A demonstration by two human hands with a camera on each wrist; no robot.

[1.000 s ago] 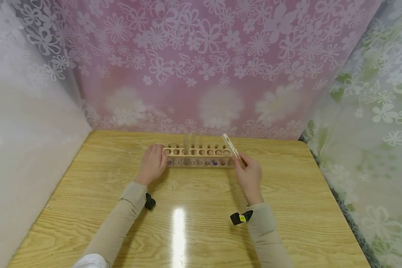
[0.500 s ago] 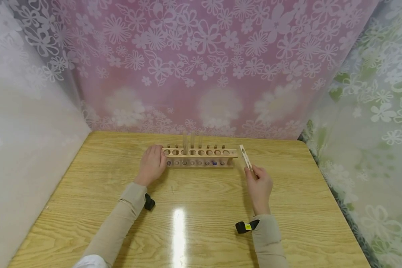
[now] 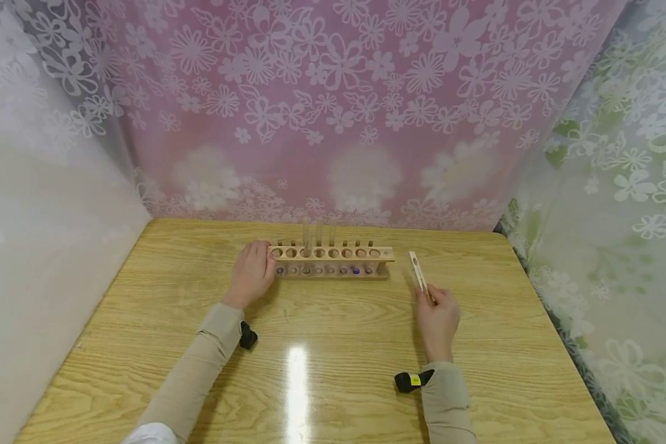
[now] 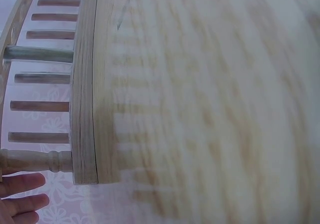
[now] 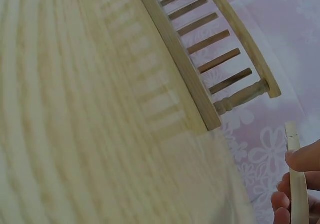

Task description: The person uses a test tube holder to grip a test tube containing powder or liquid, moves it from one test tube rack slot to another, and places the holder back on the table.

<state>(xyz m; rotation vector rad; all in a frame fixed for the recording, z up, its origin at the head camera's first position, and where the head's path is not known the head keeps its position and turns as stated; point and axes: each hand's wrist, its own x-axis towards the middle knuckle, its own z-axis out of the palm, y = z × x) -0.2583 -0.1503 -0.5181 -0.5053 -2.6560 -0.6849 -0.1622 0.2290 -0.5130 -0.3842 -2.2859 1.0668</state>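
Observation:
My left hand [image 3: 250, 274] grips the left end of a wooden test tube rack [image 3: 387, 254], which stands upright on the table. In the left wrist view its fingers [image 4: 25, 202] show beside the rack's turned end post [image 4: 37, 160]. Several clear glass test tubes [image 3: 319, 231] rise from the rack's middle and left part. To the right of the rack, my right hand [image 3: 438, 317] pinches a pale wooden test tube clamp [image 3: 417, 268] between thumb and fingers. The clamp's far end points up and slightly left, with no tube visible in it.
Short wooden pegs [image 3: 357, 243] line the rack's back. A blue spot [image 3: 356, 271] shows on its lower shelf. The wood-grain table [image 3: 333, 320] meets a pink flowered curtain [image 3: 322, 123] behind, with pale sheets [image 3: 633, 246] at the sides.
My right hand has drawn the clamp away from the rack's right end, rightward and toward me. The left hand keeps its hold on the rack.

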